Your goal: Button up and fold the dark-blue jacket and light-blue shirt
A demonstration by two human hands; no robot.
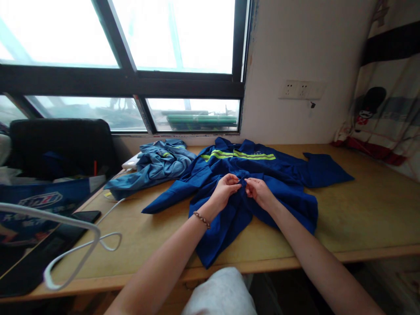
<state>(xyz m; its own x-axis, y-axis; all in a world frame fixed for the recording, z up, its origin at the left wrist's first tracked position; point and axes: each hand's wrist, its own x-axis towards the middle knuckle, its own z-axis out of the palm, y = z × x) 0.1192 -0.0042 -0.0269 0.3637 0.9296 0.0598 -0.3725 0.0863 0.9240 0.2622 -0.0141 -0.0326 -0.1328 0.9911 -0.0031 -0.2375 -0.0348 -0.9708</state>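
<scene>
A dark blue work jacket (pixel 278 190) with yellow-green reflective stripes across the chest lies spread on the table, its collar toward the wall and its sleeves out to both sides. My left hand (pixel 226 188) pinches the front of the jacket near its middle. Close beside it, my right hand (pixel 257 190) grips the same bunched front edge between thumb and fingers. The fabric is lifted and gathered between the two hands. Whatever small part lies under the fingertips is too small to make out.
A crumpled lighter blue garment (pixel 164 159) lies on the wooden table (pixel 344 218), left of the jacket. A white cable (pixel 98 236) loops over the table's left side near a dark flat device (pixel 82 216). A black chair (pixel 62 144) stands at left; a curtain (pixel 390 96) hangs at right.
</scene>
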